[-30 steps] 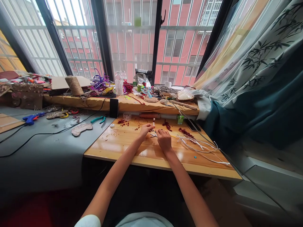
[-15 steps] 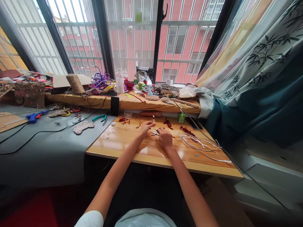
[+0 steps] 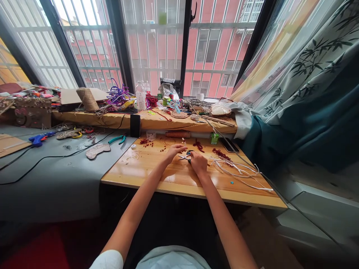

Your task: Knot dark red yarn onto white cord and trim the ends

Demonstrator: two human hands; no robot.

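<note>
Over the middle of the wooden board, my left hand pinches a small pale piece that sticks up from its fingertips. My right hand is close on the right, fingers closed round a thin tool with a blue-green part at the fingertips and a brown end showing past the hand. Open scissors with dark handles lie between and below the hands. Dark red yarn lies behind them. White cords are spread to the right.
A green box and a phone stand and lie at the back right. On the grey surface to the left are teal pliers, a blue glue gun and a wrapped flat shape. A cluttered ledge runs behind.
My right hand has moved slightly right and down, away from my left hand, showing more of the scissors. The pale piece in my left hand now leans differently.
</note>
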